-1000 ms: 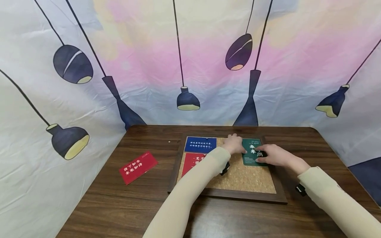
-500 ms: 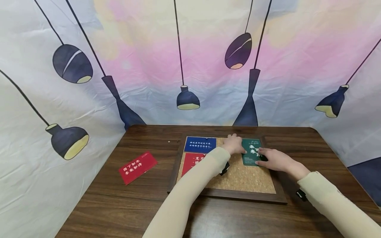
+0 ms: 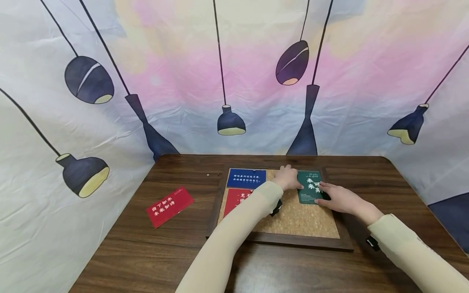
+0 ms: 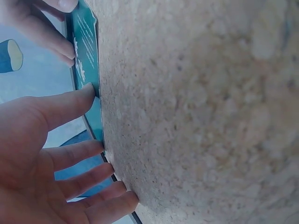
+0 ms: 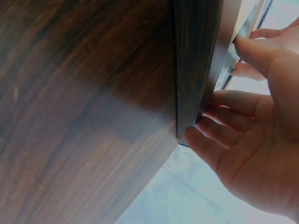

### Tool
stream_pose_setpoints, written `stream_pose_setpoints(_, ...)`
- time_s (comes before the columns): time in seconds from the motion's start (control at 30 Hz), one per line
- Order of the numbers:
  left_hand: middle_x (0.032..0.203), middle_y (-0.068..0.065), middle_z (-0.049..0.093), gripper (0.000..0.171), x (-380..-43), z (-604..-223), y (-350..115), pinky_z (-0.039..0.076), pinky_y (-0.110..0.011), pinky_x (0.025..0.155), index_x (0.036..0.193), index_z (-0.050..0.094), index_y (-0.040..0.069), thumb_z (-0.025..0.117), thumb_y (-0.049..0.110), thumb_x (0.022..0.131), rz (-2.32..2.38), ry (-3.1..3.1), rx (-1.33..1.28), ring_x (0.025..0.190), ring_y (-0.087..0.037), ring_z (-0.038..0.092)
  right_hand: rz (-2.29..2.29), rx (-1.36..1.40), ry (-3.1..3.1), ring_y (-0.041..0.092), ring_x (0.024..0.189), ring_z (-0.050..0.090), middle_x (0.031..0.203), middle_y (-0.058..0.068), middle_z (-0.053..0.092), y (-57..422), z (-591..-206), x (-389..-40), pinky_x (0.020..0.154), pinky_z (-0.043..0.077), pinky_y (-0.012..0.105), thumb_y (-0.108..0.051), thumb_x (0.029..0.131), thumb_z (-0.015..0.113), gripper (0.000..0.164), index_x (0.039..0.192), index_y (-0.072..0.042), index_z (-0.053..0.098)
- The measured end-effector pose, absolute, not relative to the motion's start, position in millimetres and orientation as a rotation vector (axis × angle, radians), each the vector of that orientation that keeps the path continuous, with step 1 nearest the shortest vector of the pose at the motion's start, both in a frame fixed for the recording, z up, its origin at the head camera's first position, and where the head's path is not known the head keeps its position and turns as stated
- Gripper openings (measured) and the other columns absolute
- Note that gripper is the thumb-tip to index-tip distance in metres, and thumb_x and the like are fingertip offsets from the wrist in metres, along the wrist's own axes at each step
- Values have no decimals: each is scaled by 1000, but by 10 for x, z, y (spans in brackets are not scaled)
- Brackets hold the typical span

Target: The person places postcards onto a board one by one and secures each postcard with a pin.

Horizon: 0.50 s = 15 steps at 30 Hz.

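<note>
Near the far right corner of the cork board [image 3: 293, 219], a green card [image 3: 307, 194], lying flat and taller than wide. Across its middle, big white characters in two columns, the right column partly hidden by fingertips; above them, small white script; toward its near edge, fine white lines of print. At the card's left edge, the left hand [image 3: 287, 178], thumb tip touching, fingers loosely spread toward the board's far edge, grip released. At the right edge, the right hand [image 3: 340, 197], thumb by the card's near right corner, fingers relaxed and apart along the dark frame [image 5: 198, 60], likewise released. In the board's far left corner, a blue card [image 3: 247, 178]; just nearer, a red card [image 3: 235, 199], partly covered by the left sleeve [image 3: 227, 248]. Toward the tabletop [image 3: 124, 260]'s left edge, a red slip [image 3: 170, 206], lying askew with white characters.
</note>
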State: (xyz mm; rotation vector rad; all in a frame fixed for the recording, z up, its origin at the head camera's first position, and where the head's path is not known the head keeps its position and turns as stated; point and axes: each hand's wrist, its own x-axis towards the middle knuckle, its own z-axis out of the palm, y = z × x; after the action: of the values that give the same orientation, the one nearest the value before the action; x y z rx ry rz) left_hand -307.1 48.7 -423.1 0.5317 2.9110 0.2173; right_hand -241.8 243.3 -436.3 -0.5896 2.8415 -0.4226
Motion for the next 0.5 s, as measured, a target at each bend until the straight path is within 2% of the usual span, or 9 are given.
stream_pose_setpoints(0.5,149,-4,47,58,-3091,-4194,401,48,-40,99,142,59,20,71,48,92,260,2849,612,136,-25,44,-462,-594,2825,54,131,43,149,39,35,2429,-4332,-2401,100,42,63,-41,99,63,74,142,16,44)
